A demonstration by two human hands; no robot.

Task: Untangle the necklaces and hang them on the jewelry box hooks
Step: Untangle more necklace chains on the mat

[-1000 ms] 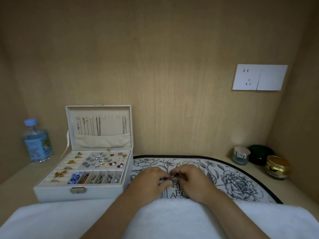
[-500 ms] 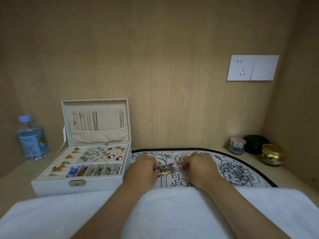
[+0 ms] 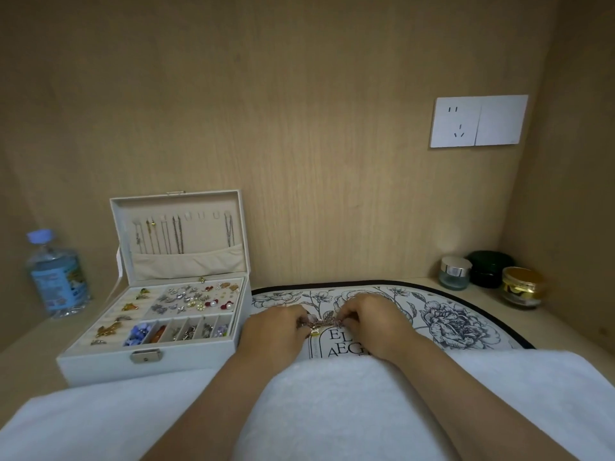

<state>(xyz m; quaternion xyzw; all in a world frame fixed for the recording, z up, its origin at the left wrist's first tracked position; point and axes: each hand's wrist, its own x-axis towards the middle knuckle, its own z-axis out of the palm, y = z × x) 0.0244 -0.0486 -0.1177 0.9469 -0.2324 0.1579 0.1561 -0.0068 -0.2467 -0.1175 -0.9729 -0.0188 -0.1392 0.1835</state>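
Rose-gold chain, bunched into a small knot (image 3: 320, 323), lay stretched between both hands just above the floral mat (image 3: 442, 314), a gold pendant dangling from its lower edge. The left hand (image 3: 278, 331) pinched one end of the knot with its fingertips and the right hand (image 3: 369, 322) pinched the other, so each was closed on the tangle, knuckles up and wrists resting on the white towel (image 3: 332, 410). How many strands were caught up in it could not be made out; the links looked fine and limp, likely to cinch tighter under any hard pull.

Doing this step well probably meant keeping the bundle slack, spreading it flat on the mat, and teasing 1 loop out at a time rather than tugging the ends apart. Freeing the pendant first would likely have helped.

To the left, just beside the mat, the white jewelry box (image 3: 149, 361) stood open. Several chains (image 3: 178, 234) already hung in its lid, and a few hooks (image 3: 206, 215) near the middle appeared vacant, ready for the next necklace.
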